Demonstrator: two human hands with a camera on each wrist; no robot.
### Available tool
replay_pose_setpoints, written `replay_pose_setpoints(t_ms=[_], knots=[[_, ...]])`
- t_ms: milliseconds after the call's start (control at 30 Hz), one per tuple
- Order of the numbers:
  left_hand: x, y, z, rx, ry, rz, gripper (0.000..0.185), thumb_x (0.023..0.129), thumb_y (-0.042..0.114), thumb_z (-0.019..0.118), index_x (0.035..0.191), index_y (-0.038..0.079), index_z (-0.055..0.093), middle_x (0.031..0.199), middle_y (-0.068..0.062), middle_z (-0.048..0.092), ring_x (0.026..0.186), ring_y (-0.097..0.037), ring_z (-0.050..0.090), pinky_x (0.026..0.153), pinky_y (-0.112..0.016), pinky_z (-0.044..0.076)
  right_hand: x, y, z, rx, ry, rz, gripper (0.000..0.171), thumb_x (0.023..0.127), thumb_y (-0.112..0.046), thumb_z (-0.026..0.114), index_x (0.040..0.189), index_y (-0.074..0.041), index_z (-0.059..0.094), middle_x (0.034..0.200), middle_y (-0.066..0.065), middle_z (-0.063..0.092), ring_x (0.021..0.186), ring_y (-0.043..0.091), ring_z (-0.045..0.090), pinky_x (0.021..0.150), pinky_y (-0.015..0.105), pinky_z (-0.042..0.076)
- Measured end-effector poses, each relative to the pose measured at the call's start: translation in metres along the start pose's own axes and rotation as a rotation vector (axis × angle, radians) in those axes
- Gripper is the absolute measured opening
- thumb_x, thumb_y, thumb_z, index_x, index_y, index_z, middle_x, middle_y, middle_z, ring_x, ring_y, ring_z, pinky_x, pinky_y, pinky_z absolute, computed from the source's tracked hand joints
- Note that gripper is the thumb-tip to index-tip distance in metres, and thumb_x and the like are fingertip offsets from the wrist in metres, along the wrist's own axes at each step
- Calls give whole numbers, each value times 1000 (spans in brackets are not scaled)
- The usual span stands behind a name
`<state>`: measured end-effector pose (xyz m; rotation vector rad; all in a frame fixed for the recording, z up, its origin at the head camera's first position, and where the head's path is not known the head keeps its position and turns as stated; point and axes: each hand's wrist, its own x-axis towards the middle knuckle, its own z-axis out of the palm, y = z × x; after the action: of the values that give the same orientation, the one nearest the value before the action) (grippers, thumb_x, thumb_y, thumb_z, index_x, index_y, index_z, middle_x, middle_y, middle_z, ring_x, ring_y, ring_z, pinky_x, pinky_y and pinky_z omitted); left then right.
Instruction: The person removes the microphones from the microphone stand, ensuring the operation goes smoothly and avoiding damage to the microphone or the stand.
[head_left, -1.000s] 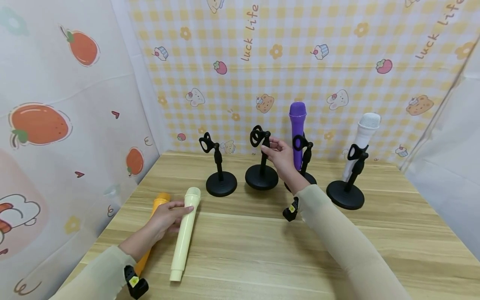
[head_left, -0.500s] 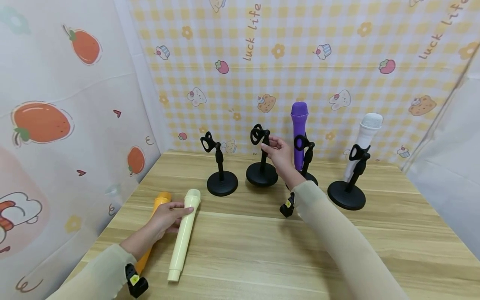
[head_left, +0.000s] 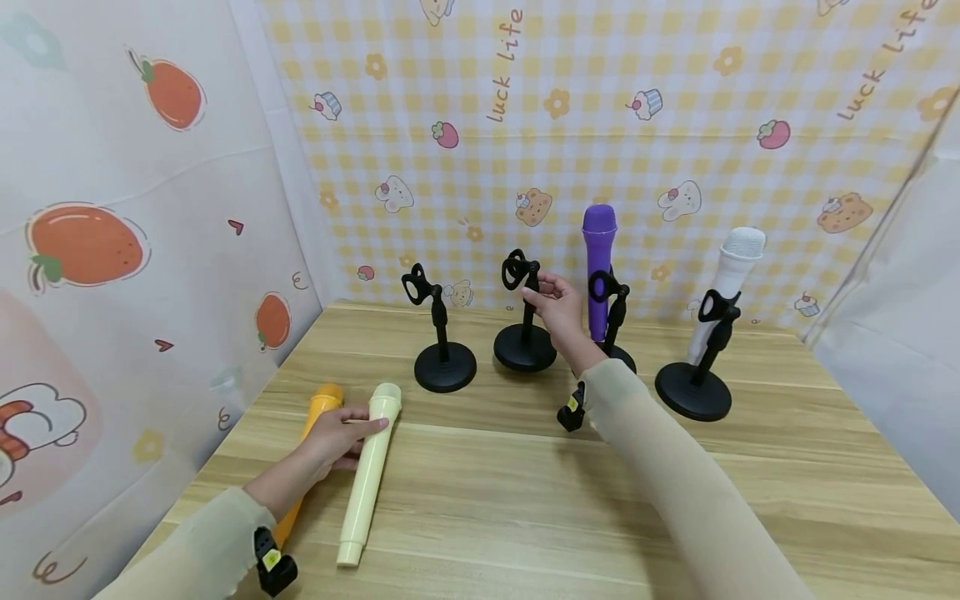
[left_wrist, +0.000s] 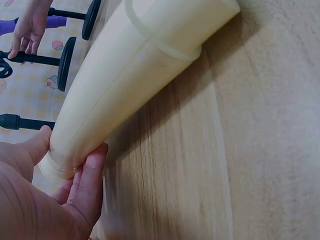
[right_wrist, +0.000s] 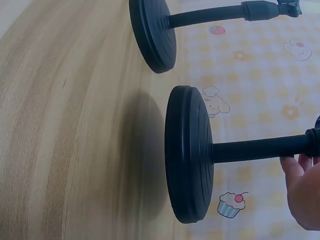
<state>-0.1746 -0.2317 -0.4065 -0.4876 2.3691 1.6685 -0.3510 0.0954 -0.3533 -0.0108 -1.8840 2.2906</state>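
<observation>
A wooden table (head_left: 525, 492) stands against checked and fruit-printed cloth backdrops. Along its far edge stand four black stands: the second stand (head_left: 524, 329) from the left is gripped at its post by the right hand (head_left: 558, 310), fingers (head_left: 546, 287) curled round it just under the clip; to its right one stand carries a purple microphone (head_left: 598, 262), the last a white microphone (head_left: 726, 283). Near the left edge lies the cream microphone (head_left: 367, 475), head toward the stands; the left hand (head_left: 333, 435) pinches it below the head, thumb on top. An orange microphone (head_left: 311, 433) lies just beside it, nearer the left edge, partly under that hand.
</observation>
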Motion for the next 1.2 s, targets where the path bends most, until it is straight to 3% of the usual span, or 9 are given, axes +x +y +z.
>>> replay_pose_setpoints(t_ms=[300,633,1200], knots=[[2,-1,0,2,-1,-7,53,87,29,75,125,-1,55,81,-7,63,64,-15,62,55,-34,56,1,3,-2,-16,19,-47,37,82,-8,79,117,-8,65,96,3,57,84,14,58,74,28,53],[2,-3,1,35,14,3,48,87,28,75,119,-1,56,83,-8,62,64,-15,61,52,-33,54,4,9,-1,-37,25,-38,40,83,-8,78,121,-5,63,97,2,56,86,14,58,85,36,53],[0,-3,0,44,24,27,54,88,27,74,127,-4,53,85,-9,61,65,-15,60,53,-35,55,7,15,-3,-20,21,-29,36,84,-6,77,116,-6,63,97,4,59,89,16,59,81,32,54]])
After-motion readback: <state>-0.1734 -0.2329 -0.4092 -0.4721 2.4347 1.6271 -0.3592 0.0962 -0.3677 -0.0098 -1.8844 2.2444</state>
